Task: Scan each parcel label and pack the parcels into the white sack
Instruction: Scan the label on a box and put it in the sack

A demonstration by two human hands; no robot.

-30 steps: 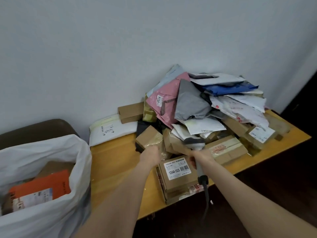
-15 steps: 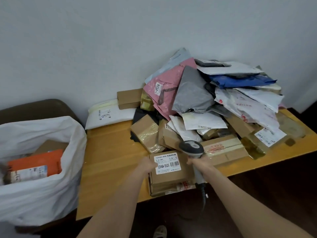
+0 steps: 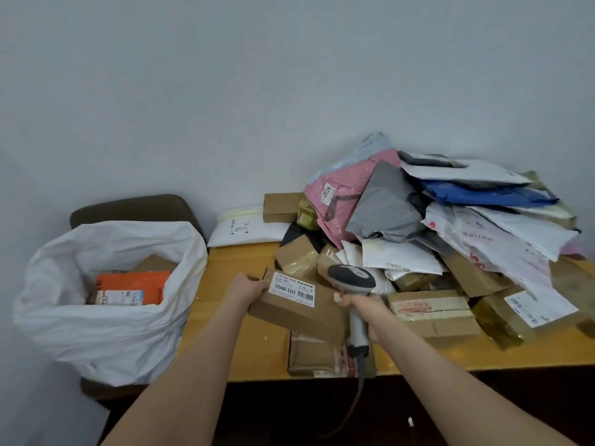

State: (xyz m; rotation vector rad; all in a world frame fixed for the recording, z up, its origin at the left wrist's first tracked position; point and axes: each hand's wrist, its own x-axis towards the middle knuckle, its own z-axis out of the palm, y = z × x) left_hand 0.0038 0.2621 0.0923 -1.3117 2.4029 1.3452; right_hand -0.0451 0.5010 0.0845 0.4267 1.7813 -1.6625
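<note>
My left hand [image 3: 246,289] grips the left end of a flat brown cardboard parcel [image 3: 299,312], lifted and tilted above the table. Its white label [image 3: 293,288] reads 12V4A-5525 and faces up. My right hand [image 3: 362,309] holds a grey handheld barcode scanner [image 3: 352,280] by its handle, head just right of the label, cable hanging down. The white sack [image 3: 106,323] stands open at the left with an orange parcel [image 3: 130,286] and a brown one inside.
A wooden table [image 3: 244,346] carries a high pile of parcels [image 3: 434,226]: pink, grey, blue and white mailers over taped cardboard boxes. Another taped box [image 3: 317,357] lies under the lifted parcel at the table's front edge. A white wall stands behind. A dark chair holds the sack.
My left hand has lifted the labelled parcel off the box beneath it and tilted it leftward. The scanner has come up beside the label. The view has pulled back.
</note>
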